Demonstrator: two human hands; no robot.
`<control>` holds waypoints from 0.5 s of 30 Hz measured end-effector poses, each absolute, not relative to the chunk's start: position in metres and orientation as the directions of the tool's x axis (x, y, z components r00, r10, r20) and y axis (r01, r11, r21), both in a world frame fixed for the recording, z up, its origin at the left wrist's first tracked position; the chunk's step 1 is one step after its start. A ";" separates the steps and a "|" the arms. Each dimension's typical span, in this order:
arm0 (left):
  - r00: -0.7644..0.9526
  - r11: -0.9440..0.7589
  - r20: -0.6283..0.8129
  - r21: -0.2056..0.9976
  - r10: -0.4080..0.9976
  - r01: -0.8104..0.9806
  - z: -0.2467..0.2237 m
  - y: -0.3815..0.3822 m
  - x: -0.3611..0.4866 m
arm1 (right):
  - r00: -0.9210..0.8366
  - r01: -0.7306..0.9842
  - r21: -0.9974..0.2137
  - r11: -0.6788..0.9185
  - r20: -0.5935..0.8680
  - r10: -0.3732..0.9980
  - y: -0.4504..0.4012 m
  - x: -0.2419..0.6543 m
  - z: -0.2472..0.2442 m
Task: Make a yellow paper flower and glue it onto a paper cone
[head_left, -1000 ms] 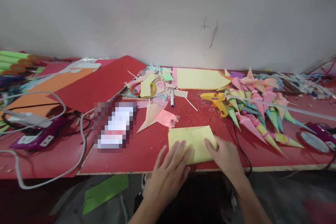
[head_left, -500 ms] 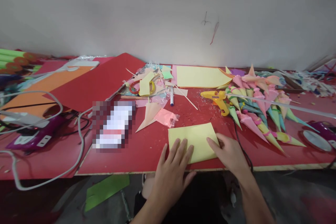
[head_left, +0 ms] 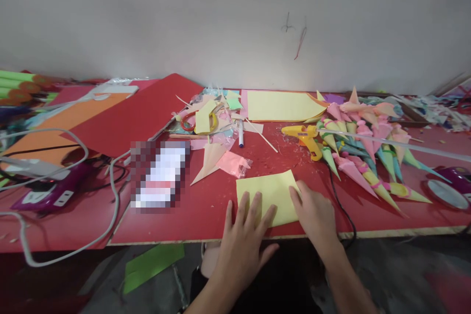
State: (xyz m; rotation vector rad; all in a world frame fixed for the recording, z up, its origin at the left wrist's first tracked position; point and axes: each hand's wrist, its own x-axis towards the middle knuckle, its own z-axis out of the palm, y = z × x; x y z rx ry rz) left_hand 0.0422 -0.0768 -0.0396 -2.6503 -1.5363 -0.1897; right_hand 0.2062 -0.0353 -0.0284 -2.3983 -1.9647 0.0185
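A folded sheet of yellow paper (head_left: 272,189) lies on the red tabletop near its front edge. My left hand (head_left: 245,228) rests flat on the lower left of the paper, fingers spread, thumb apart. At the paper's right edge, my right hand (head_left: 312,208) is closed with its thumb on top; its curled fingers are partly hidden. A yellow glue gun (head_left: 303,140) lies behind my right hand, its cord running down to the table edge. Just beyond the paper are a small pink packet (head_left: 233,163) and a peach paper cone (head_left: 209,161).
Several pastel paper cones (head_left: 362,157) are heaped at right. Yellow sheets (head_left: 281,105) lie by the wall, with a marker (head_left: 241,133) nearer. Large red card (head_left: 142,113), a blurred-out phone (head_left: 162,174), a purple power strip (head_left: 55,186) and a white cable (head_left: 116,196) occupy the left.
My right hand has shifted slightly left and up along the paper's right edge, its fingers turned more forward. My left hand stays on the paper, almost unmoved.
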 end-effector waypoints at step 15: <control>0.550 -0.554 0.096 0.027 0.830 0.832 -0.044 -0.078 0.039 | 0.230 0.973 0.021 -0.229 -0.058 0.972 -0.033 0.202 -0.021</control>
